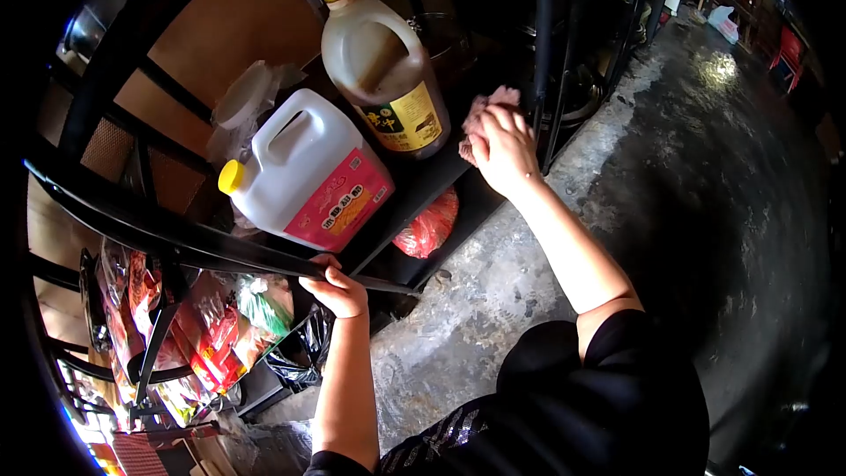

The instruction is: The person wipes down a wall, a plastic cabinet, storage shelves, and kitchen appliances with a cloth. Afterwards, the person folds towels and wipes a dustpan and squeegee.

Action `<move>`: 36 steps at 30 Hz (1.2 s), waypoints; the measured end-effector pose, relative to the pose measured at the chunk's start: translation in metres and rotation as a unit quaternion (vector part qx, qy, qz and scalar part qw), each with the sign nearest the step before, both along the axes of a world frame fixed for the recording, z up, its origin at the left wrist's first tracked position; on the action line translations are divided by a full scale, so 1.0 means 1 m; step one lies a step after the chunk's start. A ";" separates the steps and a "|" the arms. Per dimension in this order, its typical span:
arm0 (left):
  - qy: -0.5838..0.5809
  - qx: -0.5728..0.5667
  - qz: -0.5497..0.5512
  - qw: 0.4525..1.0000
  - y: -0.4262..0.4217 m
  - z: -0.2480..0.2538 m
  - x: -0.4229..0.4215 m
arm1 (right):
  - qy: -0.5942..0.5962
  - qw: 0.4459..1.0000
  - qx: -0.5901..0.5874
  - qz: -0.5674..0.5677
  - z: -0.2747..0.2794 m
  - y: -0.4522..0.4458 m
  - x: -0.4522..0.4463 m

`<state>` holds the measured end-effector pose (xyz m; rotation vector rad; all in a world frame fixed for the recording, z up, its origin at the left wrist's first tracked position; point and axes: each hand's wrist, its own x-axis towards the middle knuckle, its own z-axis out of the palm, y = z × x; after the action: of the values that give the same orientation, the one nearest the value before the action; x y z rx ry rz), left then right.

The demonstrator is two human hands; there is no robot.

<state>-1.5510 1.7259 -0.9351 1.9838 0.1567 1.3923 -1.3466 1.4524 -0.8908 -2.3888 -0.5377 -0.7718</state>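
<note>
My right hand is closed on a crumpled pink cloth and presses it on the edge of a black shelf. My left hand grips a black metal post of the rack, fingers partly hidden behind it. Between my hands stand a white jug with a yellow cap and pink label, and a large clear bottle with dark liquid, a yellow cap and a yellow label. A clear plastic container in wrinkled film is behind the white jug.
Below the shelf lies a red plastic bag. Several colourful packets and a black bag fill the lower left. Dark pots sit farther along the rack. Grey concrete floor runs alongside, with a white bag far off.
</note>
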 end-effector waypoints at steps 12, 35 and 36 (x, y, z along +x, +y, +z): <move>0.015 0.029 0.020 0.999 0.003 0.001 -0.002 | 0.107 0.990 0.094 0.009 0.066 -0.006 -0.008; 0.193 0.018 0.088 0.977 -0.021 0.049 -0.042 | 0.332 0.799 0.080 0.495 -0.042 0.102 -0.170; 0.196 -0.021 0.029 0.980 -0.026 0.056 -0.059 | 0.388 0.785 0.162 0.454 -0.054 0.102 -0.172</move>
<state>-1.6099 1.6996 -0.8786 2.2129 0.4220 1.0085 -1.5188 1.5545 -0.9449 -1.5815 -0.9521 0.5059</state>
